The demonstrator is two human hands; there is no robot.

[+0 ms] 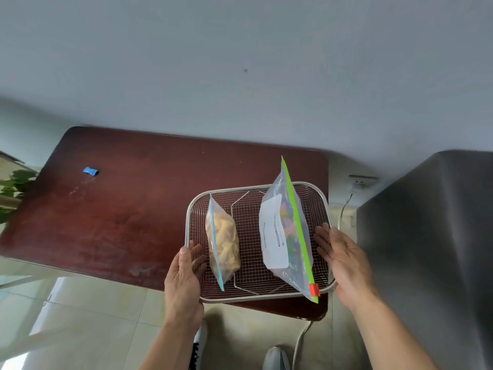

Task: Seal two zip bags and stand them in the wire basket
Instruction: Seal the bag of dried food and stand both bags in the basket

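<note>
A wire basket (pixel 256 187) with a pale rim sits on the near right corner of a dark red table (pixel 128 209). Two zip bags stand on edge inside it. The smaller bag (pixel 223 243), with a blue zip strip, holds yellow pieces and stands on the left. The larger bag (pixel 282 236), with a green zip strip, an orange slider and a white label, holds coloured pieces and leans on the right. My left hand (pixel 186 271) rests on the basket's left rim, thumb over the edge. My right hand (pixel 338 255) is flat and open beside the right rim.
A small blue piece (pixel 90 171) lies on the table's far left. A grey covered block (pixel 432 249) stands close on the right. A wall socket with a white cable (pixel 362 180) is behind the basket. Green leaves (pixel 13 188) show at the left edge. My shoes (pixel 274 357) are below.
</note>
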